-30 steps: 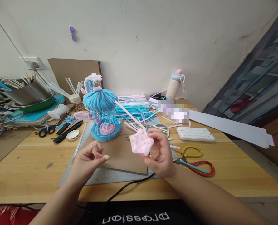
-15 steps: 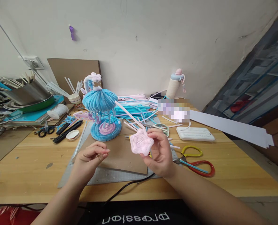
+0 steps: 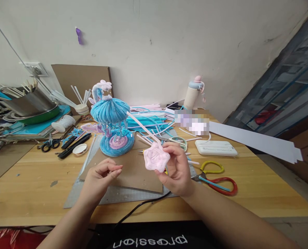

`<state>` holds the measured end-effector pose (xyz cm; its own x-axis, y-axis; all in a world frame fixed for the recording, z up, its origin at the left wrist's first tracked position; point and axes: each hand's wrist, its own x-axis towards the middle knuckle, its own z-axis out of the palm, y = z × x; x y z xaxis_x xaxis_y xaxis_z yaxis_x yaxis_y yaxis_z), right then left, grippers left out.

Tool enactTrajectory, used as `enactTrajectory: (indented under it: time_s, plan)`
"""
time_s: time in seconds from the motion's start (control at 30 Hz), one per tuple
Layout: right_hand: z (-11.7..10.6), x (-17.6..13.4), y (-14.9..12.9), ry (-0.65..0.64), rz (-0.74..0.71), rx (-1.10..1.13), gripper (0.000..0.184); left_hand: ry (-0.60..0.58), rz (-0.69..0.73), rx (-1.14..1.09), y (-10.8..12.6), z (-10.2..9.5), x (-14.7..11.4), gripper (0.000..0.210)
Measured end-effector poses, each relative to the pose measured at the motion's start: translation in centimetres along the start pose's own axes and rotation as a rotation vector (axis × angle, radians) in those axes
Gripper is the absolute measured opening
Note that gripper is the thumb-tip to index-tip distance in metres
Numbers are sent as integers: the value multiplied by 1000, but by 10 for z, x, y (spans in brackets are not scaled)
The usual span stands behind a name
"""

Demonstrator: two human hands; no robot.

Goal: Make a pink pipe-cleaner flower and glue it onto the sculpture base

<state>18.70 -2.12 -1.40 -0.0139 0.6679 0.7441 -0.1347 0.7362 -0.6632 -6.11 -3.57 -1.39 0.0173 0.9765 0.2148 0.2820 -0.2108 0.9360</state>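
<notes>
Left hand uncurled its fingers, can't tell if they're pressed together. Right hand is pinching the pink star.

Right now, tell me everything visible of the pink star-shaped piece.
The pink star-shaped piece is pale, with five rounded points, a puffy rim and a creased centre. It looks soft and fuzzy. The right hand holds it by its right side, thumb at the lower edge, its face toward the camera, above the cardboard. A pink strip slants from its top up toward the blue dome; whether it is joined to either is unclear.
</notes>
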Motion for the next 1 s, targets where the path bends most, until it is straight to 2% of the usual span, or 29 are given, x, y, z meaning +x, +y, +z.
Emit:
enactTrajectory:
  time_s: [0.23, 0.43, 0.5, 0.63, 0.7, 0.77, 0.83, 0.9, 1.0]
  plan:
    - [0, 0, 0, -18, -5, 26, 59, 28, 37, 24, 7, 5, -3, 26]
    - [0, 0, 0, -15, -1, 21, 58, 34, 189, 209, 11, 6, -7, 38]
    - [0, 1, 0, -19, 0, 22, 58, 48, 222, 296, 11, 5, -6, 35]
    - [0, 1, -2, -29, -4, 23, 58, -12, 267, 510, 12, 4, 0, 10]
    - [-1, 1, -2, -39, -11, 9, 57, -21, 277, 532, 13, 5, 2, 23]
    - [-1, 1, -4, -59, -20, -21, 57, 0, 224, 491, 16, 7, 2, 36]
    - [-2, 0, -4, -88, -29, -58, 56, 2, 111, 404, 21, 11, 1, 27]
    - [-3, 0, -4, -124, -43, -91, 57, -8, -2, 237, 30, 16, 1, 20]
    - [-4, 0, -5, -192, -90, -133, 60, -62, -98, -81, 47, 26, 1, 26]
